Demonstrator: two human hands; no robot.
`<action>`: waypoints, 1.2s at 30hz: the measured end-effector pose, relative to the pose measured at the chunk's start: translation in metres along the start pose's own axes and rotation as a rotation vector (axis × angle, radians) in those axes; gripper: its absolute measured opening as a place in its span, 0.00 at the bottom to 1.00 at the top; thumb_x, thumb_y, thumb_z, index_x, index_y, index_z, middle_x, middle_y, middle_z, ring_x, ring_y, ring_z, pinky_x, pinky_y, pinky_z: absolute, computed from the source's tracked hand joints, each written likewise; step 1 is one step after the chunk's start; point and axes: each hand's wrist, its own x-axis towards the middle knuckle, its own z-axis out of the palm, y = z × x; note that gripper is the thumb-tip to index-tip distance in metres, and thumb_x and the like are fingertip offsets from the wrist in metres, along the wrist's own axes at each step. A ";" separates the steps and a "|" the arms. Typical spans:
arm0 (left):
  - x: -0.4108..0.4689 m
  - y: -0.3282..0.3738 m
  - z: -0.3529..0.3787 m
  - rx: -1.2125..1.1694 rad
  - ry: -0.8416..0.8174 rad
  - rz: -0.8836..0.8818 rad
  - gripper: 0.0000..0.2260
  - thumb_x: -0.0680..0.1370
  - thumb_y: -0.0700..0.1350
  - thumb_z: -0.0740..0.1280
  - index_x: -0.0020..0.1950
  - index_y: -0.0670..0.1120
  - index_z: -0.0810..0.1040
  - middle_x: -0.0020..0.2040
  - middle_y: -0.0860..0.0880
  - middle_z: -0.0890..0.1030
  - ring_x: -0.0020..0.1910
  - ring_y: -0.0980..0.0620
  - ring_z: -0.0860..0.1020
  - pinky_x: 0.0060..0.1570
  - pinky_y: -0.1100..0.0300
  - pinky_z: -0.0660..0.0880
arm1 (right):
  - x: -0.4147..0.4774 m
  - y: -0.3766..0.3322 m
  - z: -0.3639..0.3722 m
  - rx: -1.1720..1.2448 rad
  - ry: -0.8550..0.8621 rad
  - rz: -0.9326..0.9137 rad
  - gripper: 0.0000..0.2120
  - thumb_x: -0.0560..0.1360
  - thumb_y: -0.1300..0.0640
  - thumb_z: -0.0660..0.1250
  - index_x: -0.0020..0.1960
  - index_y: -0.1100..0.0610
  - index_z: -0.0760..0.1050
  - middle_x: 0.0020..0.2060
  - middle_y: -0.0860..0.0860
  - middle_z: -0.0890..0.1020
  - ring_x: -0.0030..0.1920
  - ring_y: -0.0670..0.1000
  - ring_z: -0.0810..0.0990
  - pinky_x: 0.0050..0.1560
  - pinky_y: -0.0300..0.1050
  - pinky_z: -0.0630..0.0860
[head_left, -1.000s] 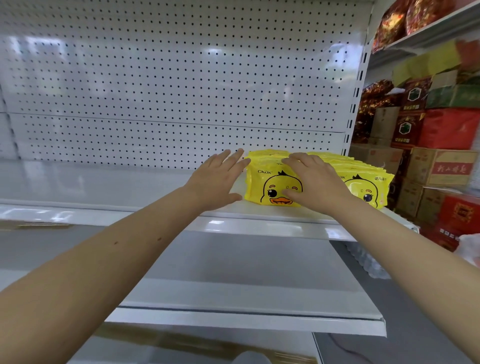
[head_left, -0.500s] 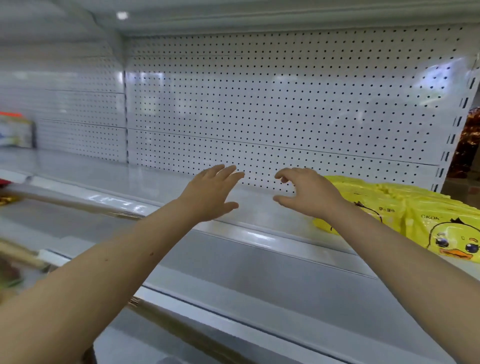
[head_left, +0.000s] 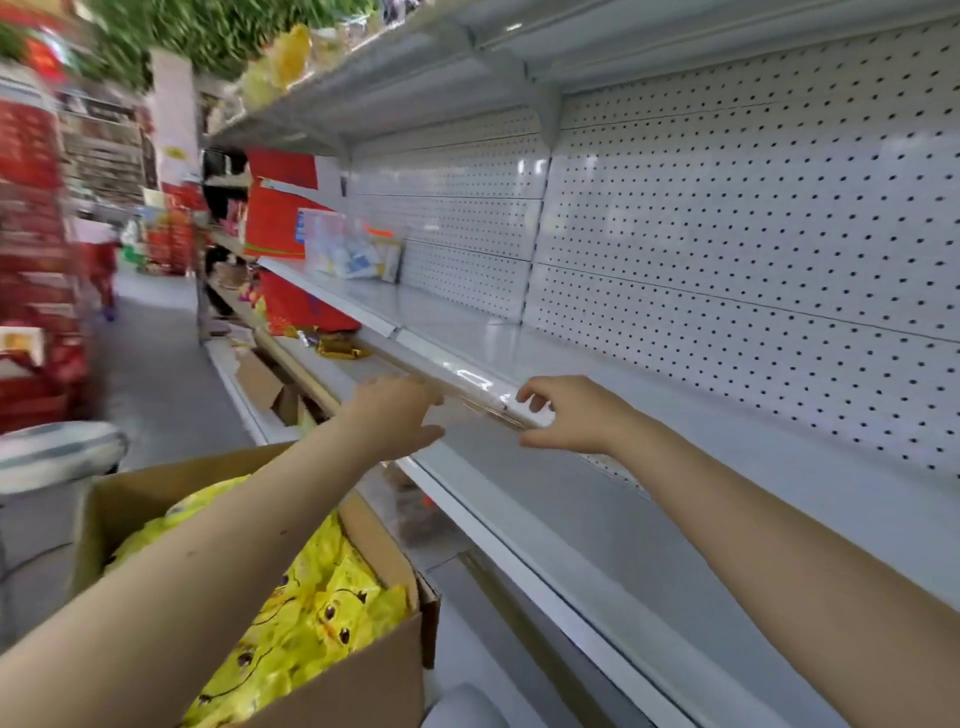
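At the white metal shelf's front rail (head_left: 467, 378): left hand (head_left: 395, 415) and right hand (head_left: 566, 415) hover empty, fingers relaxed. Yellow duck-print packets (head_left: 332, 608) fill the brown cardboard box (head_left: 337, 691) below.

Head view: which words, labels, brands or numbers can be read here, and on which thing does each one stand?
No text in this picture can be read.
Yellow duck packs in the cardboard box: only duck faces show, lettering too blurred.
Red boxes on the left: print smeared by motion, unreadable.
Blue and white packs on the far shelf: too small and blurred.
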 end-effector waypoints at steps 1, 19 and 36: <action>-0.006 -0.015 0.006 0.004 -0.030 -0.044 0.21 0.78 0.59 0.61 0.69 0.54 0.67 0.66 0.51 0.72 0.63 0.47 0.71 0.54 0.52 0.71 | 0.012 -0.011 0.010 0.014 -0.024 -0.021 0.24 0.68 0.45 0.72 0.62 0.47 0.72 0.54 0.44 0.77 0.54 0.48 0.76 0.55 0.48 0.75; -0.124 -0.156 0.176 -0.288 -0.383 -0.599 0.22 0.76 0.60 0.64 0.64 0.48 0.73 0.61 0.48 0.77 0.59 0.46 0.75 0.55 0.50 0.75 | 0.104 -0.135 0.239 0.201 -0.462 -0.209 0.26 0.67 0.44 0.74 0.62 0.52 0.74 0.57 0.49 0.79 0.54 0.50 0.77 0.53 0.44 0.74; -0.179 -0.160 0.265 -0.555 -0.457 -0.796 0.20 0.76 0.60 0.64 0.62 0.49 0.75 0.59 0.49 0.78 0.54 0.50 0.76 0.52 0.53 0.75 | 0.098 -0.145 0.371 0.398 -0.599 -0.148 0.24 0.68 0.42 0.72 0.61 0.49 0.75 0.57 0.45 0.78 0.53 0.48 0.77 0.52 0.46 0.75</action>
